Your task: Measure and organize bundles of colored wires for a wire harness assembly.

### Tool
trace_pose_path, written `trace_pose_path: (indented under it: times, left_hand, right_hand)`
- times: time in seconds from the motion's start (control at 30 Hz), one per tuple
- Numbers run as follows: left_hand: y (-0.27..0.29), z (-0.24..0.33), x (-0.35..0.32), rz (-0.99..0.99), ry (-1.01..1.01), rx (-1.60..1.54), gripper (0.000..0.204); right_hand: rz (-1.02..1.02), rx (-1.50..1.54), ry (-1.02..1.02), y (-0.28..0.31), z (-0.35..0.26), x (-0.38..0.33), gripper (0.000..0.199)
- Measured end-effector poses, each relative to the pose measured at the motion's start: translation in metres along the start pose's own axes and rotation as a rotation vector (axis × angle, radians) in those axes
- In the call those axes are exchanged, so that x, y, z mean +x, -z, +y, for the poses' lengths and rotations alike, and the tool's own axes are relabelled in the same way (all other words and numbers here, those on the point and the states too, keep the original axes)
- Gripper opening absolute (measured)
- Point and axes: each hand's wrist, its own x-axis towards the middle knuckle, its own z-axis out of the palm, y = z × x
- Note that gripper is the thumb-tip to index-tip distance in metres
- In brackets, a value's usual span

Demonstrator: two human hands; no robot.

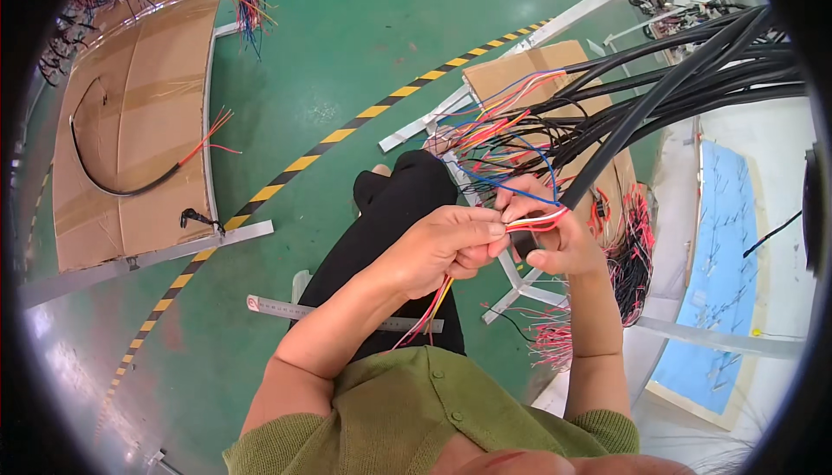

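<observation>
My left hand (455, 245) pinches a bundle of thin coloured wires (535, 223), red, white and yellow, that come out of a thick black cable (598, 163). The wires' loose ends hang below this hand over my lap. Facing it, my right hand (576, 241) is curled around a black roll (523, 244) that looks like electrical tape, close under the wires. The right fingertips reach up to the wires beside the left thumb. Part of the roll is hidden by the fingers. A blue wire (530, 192) passes across the right fingers.
More black cables (711, 85) arch in from the right, their coloured ends over a cardboard-topped stand (520, 72). A steel ruler (286, 309) lies across my lap. At left, a cardboard-covered table (139, 128) holds one cut cable (130, 191). Red wire bundles (633, 258) hang at right near a blue board (711, 302).
</observation>
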Motion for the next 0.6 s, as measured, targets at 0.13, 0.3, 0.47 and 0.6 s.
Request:
trace_pose_path:
  times: [0.13, 0.3, 0.47, 0.6]
  left_hand:
    - [0.001, -0.01, -0.002, 0.092, -0.166, 0.227, 0.025]
    - [0.005, -0.029, 0.015, 0.395, -0.891, 1.181, 0.021]
    - [0.012, -0.032, 0.008, 0.537, -1.087, 1.404, 0.019]
    - [-0.004, -0.015, 0.004, 0.363, -0.428, 0.528, 0.022]
  right_hand:
    - [0.083, 0.039, -0.015, -0.012, 0.001, -0.006, 0.06]
    - [0.27, 0.15, -0.287, -0.042, -0.022, -0.029, 0.065]
    - [0.435, 0.62, -0.189, -0.06, -0.032, -0.019, 0.051]
    - [0.398, 0.195, 0.003, -0.049, 0.005, -0.025, 0.061]
